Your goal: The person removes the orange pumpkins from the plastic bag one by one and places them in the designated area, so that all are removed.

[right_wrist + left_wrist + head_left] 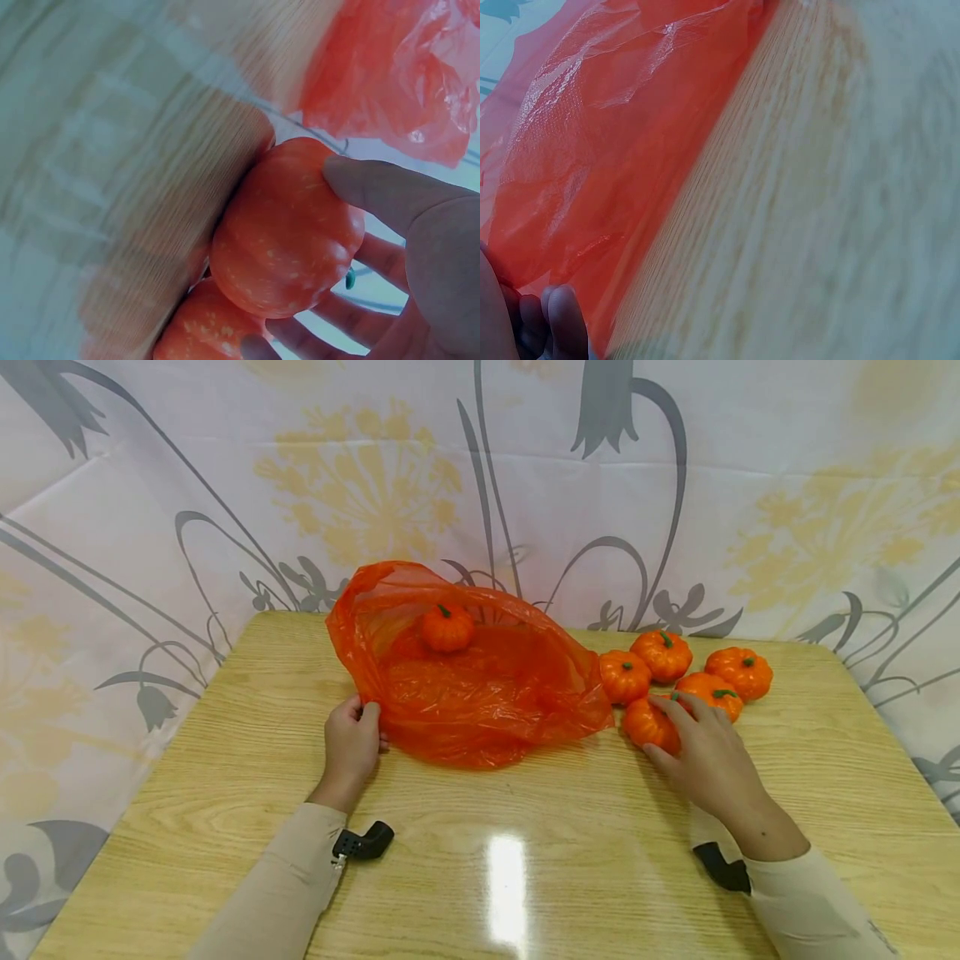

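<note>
An orange plastic bag (480,693) lies spread on the table with its mouth open, and a small orange pumpkin (447,628) sits inside it. My left hand (352,745) pinches the bag's near left edge between thumb and fingers. On the right, my right hand (708,760) grips another small pumpkin (647,727) from above. In the right wrist view the thumb presses one side of that pumpkin (289,232), while the other fingers reach around its stem side, partly hidden. Several more pumpkins (662,656) stand close behind and beside it.
Wood-grain table (450,860) under both hands; its far edge meets a flower-printed cloth (525,510). The bag's right end nearly touches the closest pumpkin (625,677) of the group. A black wrist camera (363,841) sticks out from the left sleeve.
</note>
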A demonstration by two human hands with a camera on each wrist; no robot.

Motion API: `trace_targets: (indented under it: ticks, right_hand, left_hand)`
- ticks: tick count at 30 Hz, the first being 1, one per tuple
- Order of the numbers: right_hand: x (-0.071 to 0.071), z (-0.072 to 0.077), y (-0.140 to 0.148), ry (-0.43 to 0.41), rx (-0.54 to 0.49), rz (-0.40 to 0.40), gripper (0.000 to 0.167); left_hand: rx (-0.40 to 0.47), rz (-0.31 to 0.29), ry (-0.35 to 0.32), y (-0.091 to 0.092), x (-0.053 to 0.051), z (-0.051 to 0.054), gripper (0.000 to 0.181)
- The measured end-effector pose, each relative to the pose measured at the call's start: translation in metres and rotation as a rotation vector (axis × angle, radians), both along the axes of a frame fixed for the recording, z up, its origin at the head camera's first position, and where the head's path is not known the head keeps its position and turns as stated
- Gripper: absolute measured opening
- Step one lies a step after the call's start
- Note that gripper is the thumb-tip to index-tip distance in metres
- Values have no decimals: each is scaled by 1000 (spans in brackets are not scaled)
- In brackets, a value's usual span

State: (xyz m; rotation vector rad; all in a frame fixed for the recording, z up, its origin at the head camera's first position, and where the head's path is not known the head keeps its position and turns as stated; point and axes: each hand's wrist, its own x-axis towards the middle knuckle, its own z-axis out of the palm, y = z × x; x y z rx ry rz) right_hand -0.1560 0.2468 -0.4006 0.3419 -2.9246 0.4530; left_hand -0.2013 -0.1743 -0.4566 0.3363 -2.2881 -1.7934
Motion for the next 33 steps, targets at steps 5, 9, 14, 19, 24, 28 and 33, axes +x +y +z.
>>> trace_targets:
  ticks: [5,9,14,19,24,28,33]
  right_hand:
    - [0,0,0,6,3,-7,63]
    - [-1,1,0,12,-4,1,64]
    - [-1,5,-2,22,-21,11,62]
    - [1,9,-6,66,-61,10,55]
    - [3,14,-14,172,-134,32,46]
    - [7,15,-24,268,-213,91,42]
    - [14,14,-36,361,-258,158,38]
  left_hand:
    - [5,-5,-3,-1,-1,0,25]
    - [-2,-4,-2,-1,-2,0,25]
    - [1,1,0,-1,-1,1,24]
    - [11,-1,-13,-1,-1,2,25]
    - [9,1,-10,-1,-1,1,25]
    - [7,-1,-21,-1,0,1,24]
    - [10,-5,-25,0,0,2,24]
